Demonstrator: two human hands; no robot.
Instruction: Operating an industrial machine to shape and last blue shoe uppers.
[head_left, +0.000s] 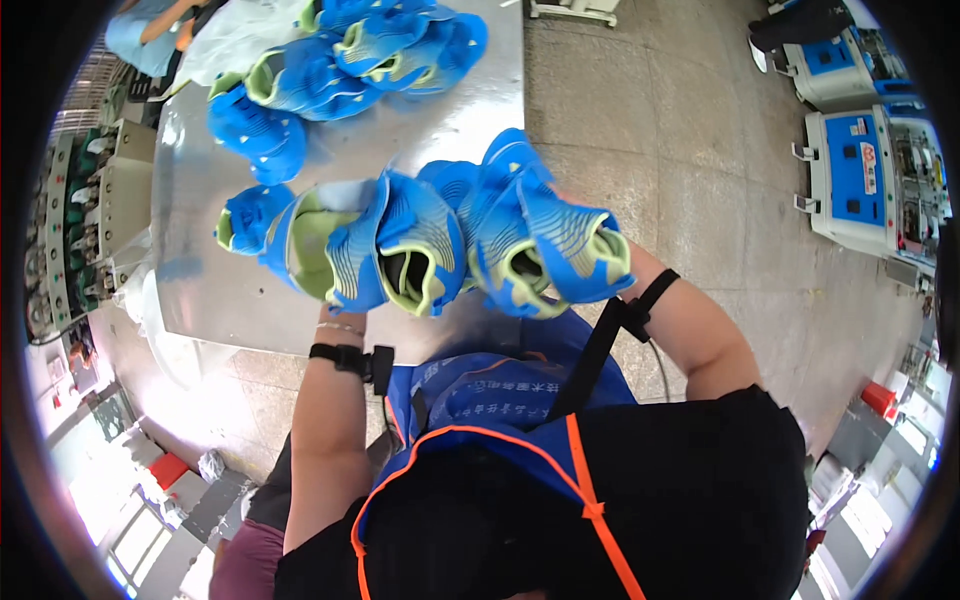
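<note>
- Head view: apron (480,400), blue with orange trim, lies closest to the lens.
- Left hand (335,300) is hidden under a blue-green shoe upper (320,245); fingers unseen, so closure cannot be told.
- Right hand (590,225) is buried in a bunch of uppers (540,245); grip likewise unreadable.
- Both bunches hang over the near edge of the steel worktop (240,300).
- Judgement: keep the collars aligned and set the bundles down clear of the far pile (350,55).
</note>
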